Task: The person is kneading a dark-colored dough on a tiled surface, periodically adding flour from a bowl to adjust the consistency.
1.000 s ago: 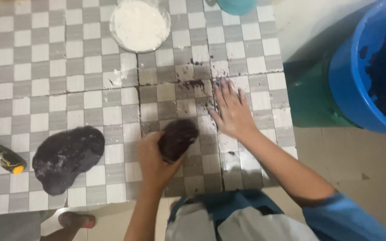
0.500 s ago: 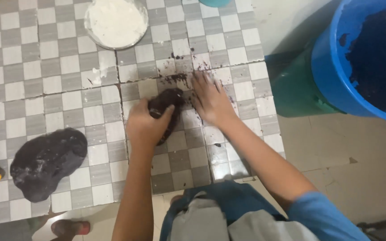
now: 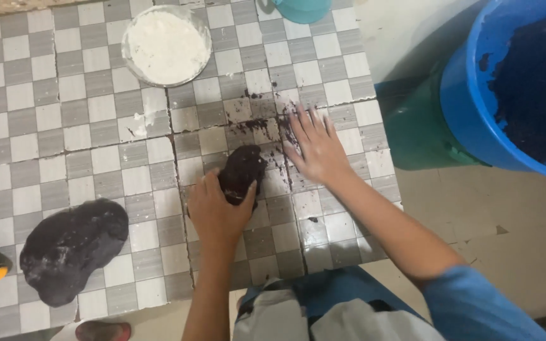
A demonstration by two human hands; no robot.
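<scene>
Our left hand (image 3: 217,211) gripped the dark lump (image 3: 241,175) on the tiles (image 3: 90,158) — its long axis ran away from us, tilted toward our right hand (image 3: 318,150), which lay flat and open just beside it — the left was nearer.

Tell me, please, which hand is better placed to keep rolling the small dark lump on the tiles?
The left hand: it already grips the small dark lump, while the right hand lies flat on the tiled table beside it.

Blue tub (image 3: 475,120) cropped at right edge | teal cup (image 3: 301,9) cut off at top | dark lump (image 3: 242,173) partly hidden by left hand (image 3: 217,211)
</scene>
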